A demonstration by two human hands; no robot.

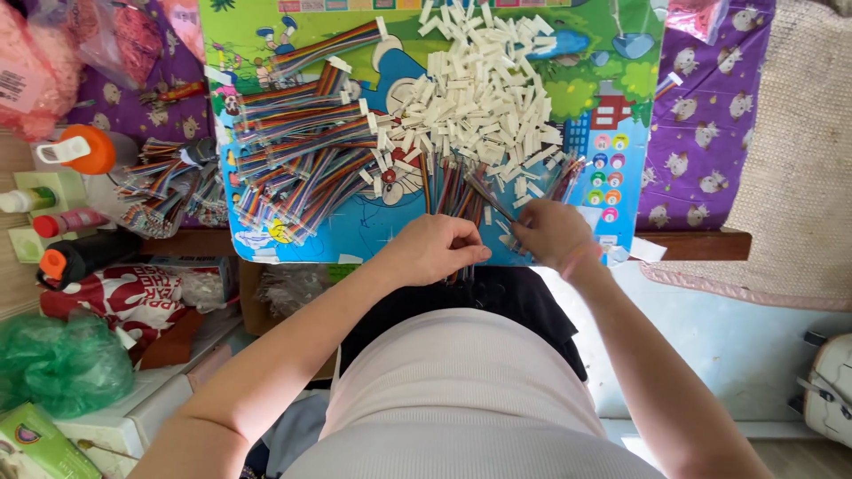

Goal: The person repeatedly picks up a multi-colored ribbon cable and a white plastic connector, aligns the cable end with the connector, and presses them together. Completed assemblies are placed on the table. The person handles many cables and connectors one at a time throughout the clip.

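While the head camera looks straight down, the left hand (pixel 435 248) and the right hand (pixel 550 232) sit close together at the near edge of the bench (pixel 710 244), both curled shut around thin multicoloured wires (pixel 461 197) that fan out from between them. The left hand's fingers pinch the wire ends near its thumb; the right hand's fingers close on a strand just beside it, though which exact strand cannot be told. These wires run up toward a heap of small white connectors (pixel 484 98), which lies on a bright cartoon play mat (pixel 621 106) covering the bench. To the left of that heap, rainbow ribbon cables (pixel 302 151) with white plugs lie in overlapping rows, and another bundle of cables (pixel 169 186) rests off the mat's left edge. A purple patterned cloth (pixel 701 124) shows beneath the mat on the right. Bottles with orange caps (pixel 75 151) stand at far left, above a green plastic bag (pixel 62 364).
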